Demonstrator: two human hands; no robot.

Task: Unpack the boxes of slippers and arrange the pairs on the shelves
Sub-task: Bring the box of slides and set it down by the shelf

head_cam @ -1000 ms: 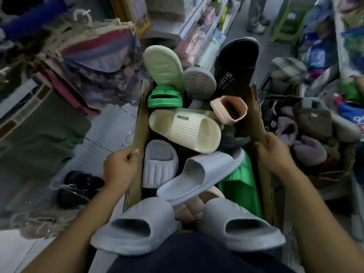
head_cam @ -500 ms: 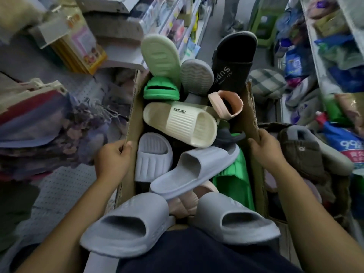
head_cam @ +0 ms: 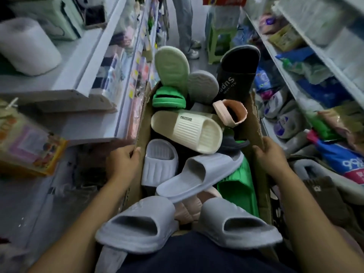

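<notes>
A pale pink ribbed foam slipper is lying half buried under grey slides. The pile is hiding the floor of the brown cardboard box. The top edge is cutting off a pale-trousered person.

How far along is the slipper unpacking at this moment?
Early. Done: the cardboard box is open. In hand: the left hand and right hand grip its side walls. Left: it is piled full of loose slippers, so pairing and shelving all lie ahead.

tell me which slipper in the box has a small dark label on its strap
The cream ribbed slipper lying across the middle of the cardboard box; the black slipper bears printed white lettering instead.
</notes>
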